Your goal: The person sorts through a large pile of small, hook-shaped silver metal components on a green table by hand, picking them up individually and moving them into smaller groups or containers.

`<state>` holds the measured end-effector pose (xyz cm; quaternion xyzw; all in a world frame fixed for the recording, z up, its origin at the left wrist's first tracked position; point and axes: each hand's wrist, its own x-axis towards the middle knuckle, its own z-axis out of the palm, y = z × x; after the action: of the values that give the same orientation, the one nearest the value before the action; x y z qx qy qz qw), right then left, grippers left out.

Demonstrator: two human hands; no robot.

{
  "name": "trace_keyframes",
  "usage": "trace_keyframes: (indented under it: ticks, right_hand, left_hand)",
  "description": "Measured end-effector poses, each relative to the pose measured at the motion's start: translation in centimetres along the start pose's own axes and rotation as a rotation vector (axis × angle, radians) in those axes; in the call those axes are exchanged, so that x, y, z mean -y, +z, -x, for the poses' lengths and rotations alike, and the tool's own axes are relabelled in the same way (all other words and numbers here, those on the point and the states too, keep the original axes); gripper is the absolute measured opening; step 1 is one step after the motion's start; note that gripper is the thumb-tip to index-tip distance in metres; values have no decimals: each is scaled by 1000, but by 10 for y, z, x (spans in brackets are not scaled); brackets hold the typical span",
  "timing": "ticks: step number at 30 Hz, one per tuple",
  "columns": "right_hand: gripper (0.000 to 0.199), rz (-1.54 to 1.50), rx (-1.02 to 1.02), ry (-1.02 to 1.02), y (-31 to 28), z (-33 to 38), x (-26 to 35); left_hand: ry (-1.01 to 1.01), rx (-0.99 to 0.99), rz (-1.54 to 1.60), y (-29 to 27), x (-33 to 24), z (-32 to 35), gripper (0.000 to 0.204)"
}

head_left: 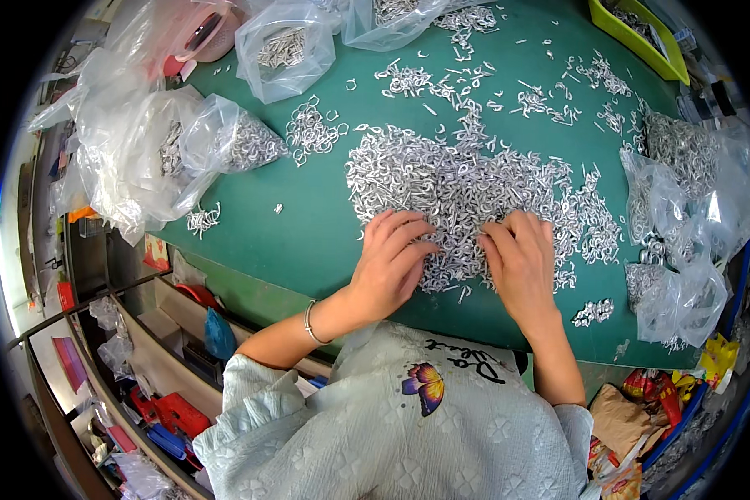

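A wide pile of small silver hook-shaped metal pieces (pixel 467 187) is spread over a green table (pixel 250 250). At the pile's near left side, my left hand (pixel 389 258) rests on the pieces with its fingers bent and apart. My right hand (pixel 521 262) lies on the near right part, fingers curved down and spaced apart, tips among the pieces. Neither hand shows a piece clearly gripped, though some fingertips are partly hidden. Between the hands, more loose pieces reach toward the table's near edge.
Silver rings (pixel 312 132) lie left of the pile. Clear plastic bags of metal parts (pixel 254 143) stand at the left, with an open bag (pixel 283 50) behind. More bags (pixel 683 158) line the right side. A yellow-green tray (pixel 642 37) sits far right; shelves (pixel 146 350) are at lower left.
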<state>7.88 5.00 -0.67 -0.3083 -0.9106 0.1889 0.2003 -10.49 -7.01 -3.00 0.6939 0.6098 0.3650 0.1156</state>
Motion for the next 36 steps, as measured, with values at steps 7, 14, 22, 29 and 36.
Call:
trace_keyframes:
  ticks: [7,14,22,29,36]
  right_hand:
    - [10,-1409,-113,497,-19,15,-19]
    - [17,-1759,-43,817,-28,38,-27]
    - [20,-1205,159,686,-19,42,-13]
    - [8,-826,58,547,-14,11,2]
    - [9,-711,17,496,-15,6,0]
  left_hand:
    - [-31,6,-32,-2,11,-56,37]
    - [86,207,-89,13,-3,-17,47]
    - [-1,35,62,-10,13,1,39]
    - [-9,105,-142,-13,29,-79,22]
    - [89,334,-293,-10,34,-99,15]
